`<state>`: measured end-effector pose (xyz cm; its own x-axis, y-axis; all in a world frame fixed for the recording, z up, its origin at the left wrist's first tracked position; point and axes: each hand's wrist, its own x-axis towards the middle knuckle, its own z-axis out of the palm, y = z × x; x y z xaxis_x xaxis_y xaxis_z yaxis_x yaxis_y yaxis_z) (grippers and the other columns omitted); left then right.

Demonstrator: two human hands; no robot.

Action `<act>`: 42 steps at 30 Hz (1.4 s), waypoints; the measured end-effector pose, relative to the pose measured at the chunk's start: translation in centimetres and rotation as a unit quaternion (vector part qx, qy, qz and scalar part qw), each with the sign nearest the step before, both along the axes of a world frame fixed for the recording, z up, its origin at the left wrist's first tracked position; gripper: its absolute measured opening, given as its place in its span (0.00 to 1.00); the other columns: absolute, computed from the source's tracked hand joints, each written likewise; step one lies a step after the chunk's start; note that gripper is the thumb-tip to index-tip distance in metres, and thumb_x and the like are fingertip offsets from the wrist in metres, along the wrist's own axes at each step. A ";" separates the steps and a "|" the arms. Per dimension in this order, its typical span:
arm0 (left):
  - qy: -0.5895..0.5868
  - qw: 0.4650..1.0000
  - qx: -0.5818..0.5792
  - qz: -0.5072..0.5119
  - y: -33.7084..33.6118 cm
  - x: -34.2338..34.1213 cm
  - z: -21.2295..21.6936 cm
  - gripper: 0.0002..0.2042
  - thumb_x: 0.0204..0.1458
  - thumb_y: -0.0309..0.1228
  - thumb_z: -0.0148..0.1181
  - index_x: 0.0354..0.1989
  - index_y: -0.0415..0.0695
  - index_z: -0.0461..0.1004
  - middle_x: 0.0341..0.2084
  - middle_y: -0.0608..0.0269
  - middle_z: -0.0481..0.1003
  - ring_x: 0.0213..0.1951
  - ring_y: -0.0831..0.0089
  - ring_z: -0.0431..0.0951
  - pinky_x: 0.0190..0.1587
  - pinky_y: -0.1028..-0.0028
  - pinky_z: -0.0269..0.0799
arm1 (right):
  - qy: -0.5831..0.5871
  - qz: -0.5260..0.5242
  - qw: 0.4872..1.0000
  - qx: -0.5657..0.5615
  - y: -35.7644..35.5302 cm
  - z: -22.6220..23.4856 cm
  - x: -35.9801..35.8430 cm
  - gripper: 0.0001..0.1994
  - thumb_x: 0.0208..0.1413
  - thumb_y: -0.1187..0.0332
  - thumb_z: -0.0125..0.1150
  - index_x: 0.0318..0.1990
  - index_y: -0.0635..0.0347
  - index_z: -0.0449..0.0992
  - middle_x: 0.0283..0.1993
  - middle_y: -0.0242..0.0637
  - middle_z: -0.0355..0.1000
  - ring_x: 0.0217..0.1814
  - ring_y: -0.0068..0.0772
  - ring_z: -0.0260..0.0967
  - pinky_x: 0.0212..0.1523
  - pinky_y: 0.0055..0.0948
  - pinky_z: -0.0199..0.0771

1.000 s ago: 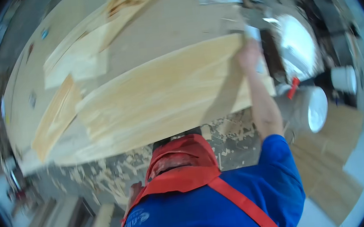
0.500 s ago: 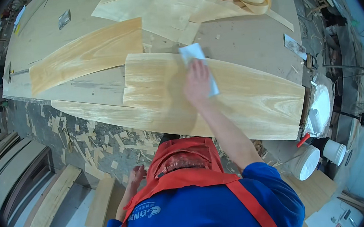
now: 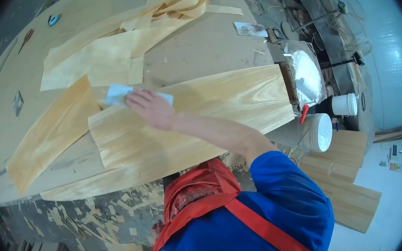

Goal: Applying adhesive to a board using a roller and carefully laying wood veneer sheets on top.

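Observation:
My right hand [image 3: 153,112] reaches across the veneer sheet [image 3: 227,98] with its fingers closed on a flat, pale blue rectangular plate [image 3: 117,94]. The plate lies along the far edge of the veneer, near its left end; the hand hides its middle. Low beside my red apron, my left hand [image 3: 157,228] shows only in part, its fingers too blurred and covered to read. Under the near edge of the veneer runs another pale wood strip [image 3: 75,188]. A loose veneer piece [image 3: 50,134] rests to the left.
Veneer offcuts and curled strips [image 3: 174,8] lie at the table's far side. A second flat plate [image 3: 250,29] rests by the right edge, near a tray of white material [image 3: 305,78] and white buckets [image 3: 324,132]. Wood scraps [image 3: 98,219] litter the floor.
My right hand has swept the plate left along the veneer's far edge. The whole view has turned, bringing more of the right side into sight. My left hand is now more hidden.

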<state>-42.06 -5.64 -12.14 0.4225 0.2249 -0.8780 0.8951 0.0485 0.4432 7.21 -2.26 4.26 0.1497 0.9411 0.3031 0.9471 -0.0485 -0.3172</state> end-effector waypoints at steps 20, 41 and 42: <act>0.036 0.981 0.117 -0.148 -14.5 31.3 5.6 0.24 0.64 0.51 0.51 0.47 0.39 0.78 0.37 0.49 0.82 0.38 0.54 0.83 0.39 0.56 0.79 | 0.391 -0.495 0.759 0.160 -40.4 -4.8 52.1 0.09 0.62 0.65 0.64 0.40 0.63 0.82 0.30 0.35 0.78 0.28 0.26 0.74 0.28 0.29 0.74; 0.080 0.960 0.164 -0.214 -19.1 36.1 5.9 0.24 0.64 0.51 0.50 0.41 0.39 0.80 0.36 0.44 0.81 0.39 0.46 0.82 0.42 0.52 0.78 | 0.472 -0.652 0.519 0.287 -46.5 -11.9 68.7 0.09 0.55 0.70 0.68 0.38 0.68 0.81 0.25 0.41 0.75 0.19 0.32 0.71 0.17 0.31 0.69; 0.077 0.959 0.166 -0.218 -19.1 36.1 5.7 0.24 0.64 0.51 0.50 0.40 0.39 0.80 0.36 0.43 0.81 0.39 0.45 0.82 0.42 0.52 0.78 | 0.510 -0.633 0.497 0.302 -46.4 -11.3 68.6 0.09 0.56 0.71 0.67 0.38 0.69 0.80 0.24 0.39 0.74 0.18 0.31 0.70 0.16 0.31 0.67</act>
<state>-6.01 -24.69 -6.43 0.4109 0.3346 -0.8480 0.8544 -0.4660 0.2301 75.80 -48.67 -7.04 0.8723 -0.3211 -0.3688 -0.3909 -0.0047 -0.9204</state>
